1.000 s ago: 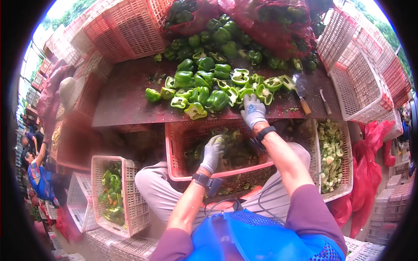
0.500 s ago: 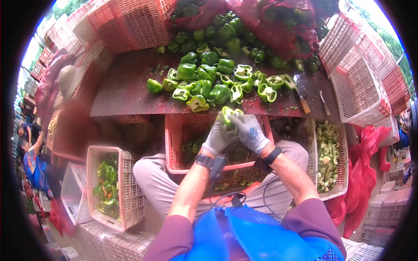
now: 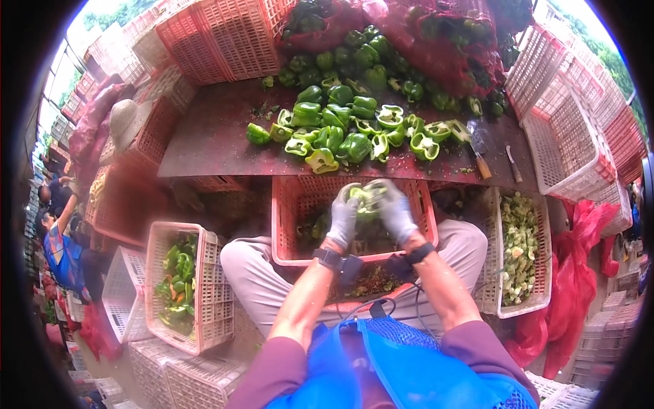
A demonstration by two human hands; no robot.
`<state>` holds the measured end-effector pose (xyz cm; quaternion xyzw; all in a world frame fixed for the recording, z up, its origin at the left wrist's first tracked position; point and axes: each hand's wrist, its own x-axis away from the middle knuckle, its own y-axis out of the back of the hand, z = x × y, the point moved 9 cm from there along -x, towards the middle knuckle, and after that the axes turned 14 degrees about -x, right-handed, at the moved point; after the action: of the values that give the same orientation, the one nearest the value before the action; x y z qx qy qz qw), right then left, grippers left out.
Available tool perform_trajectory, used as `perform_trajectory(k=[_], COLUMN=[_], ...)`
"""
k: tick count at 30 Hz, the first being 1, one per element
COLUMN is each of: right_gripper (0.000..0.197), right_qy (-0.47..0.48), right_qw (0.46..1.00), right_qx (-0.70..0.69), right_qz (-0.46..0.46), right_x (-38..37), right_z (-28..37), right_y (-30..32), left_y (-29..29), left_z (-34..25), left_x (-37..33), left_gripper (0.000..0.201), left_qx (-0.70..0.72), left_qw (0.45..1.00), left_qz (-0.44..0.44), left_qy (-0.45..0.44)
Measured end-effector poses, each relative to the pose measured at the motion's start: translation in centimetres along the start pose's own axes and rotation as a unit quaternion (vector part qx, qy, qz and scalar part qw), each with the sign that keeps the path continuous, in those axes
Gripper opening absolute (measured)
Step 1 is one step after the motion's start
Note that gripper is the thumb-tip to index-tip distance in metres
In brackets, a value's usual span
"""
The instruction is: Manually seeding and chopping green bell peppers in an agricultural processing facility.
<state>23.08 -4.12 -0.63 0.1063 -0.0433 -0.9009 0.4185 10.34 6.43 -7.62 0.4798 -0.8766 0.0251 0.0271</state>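
1. Cut pepper: between both gloved hands, blurred.
2. Left hand: fingers clamped on pepper's left side.
3. Right hand: touching pepper's right side; blurred, cannot tell whether clamped.
4. Beneath hands: red crate. Beyond hands: green peppers, table.

L hand + R hand: 2, gloved. Pepper pcs held: blurred, ct unclear. Ctr crate + L crate + R crate by legs, w/ veg: 3. Knives on desk: 2. Straw hat: 1. Desk peppers: overlapping, too many for exact ct.
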Motion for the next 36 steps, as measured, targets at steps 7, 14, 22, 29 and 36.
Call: perform_trajectory(k=[7, 14, 22, 29, 36], right_gripper=[0.033, 0.058, 0.046, 0.06, 0.059], right_qy=[0.048, -0.214, -0.05, -0.071, -0.182], right_qw=[0.972, 0.776, 0.945, 0.962, 0.933], right_qx=[0.142, 0.56, 0.321, 0.238, 0.308], right_qz=[-0.18, -0.197, -0.045, 0.116, -0.029], right_x=[-1.5, 3.9, -1.0, -10.3, -15.4], right_z=[3.4, -2.7, -1.4, -3.5, -5.5], right_y=[21.8, 40.5, 27.7, 10.4, 2.1], left_y=[4.4, -8.5, -12.7, -12.7, -8.2], left_z=[-1.2, -6.0, -2.6, -2.7, 1.3], left_x=[-4.3, -7.2, -14.3, -15.3, -15.2], left_gripper=[0.023, 0.051, 0.057, 0.041, 0.04], left_qx=[-0.366, -0.581, -0.673, -0.606, -0.403], left_qw=[0.917, 0.78, 0.711, 0.762, 0.89], left_qz=[-0.123, 0.013, 0.0, -0.026, 0.04], left_qy=[-0.096, -0.234, -0.202, -0.228, -0.208])
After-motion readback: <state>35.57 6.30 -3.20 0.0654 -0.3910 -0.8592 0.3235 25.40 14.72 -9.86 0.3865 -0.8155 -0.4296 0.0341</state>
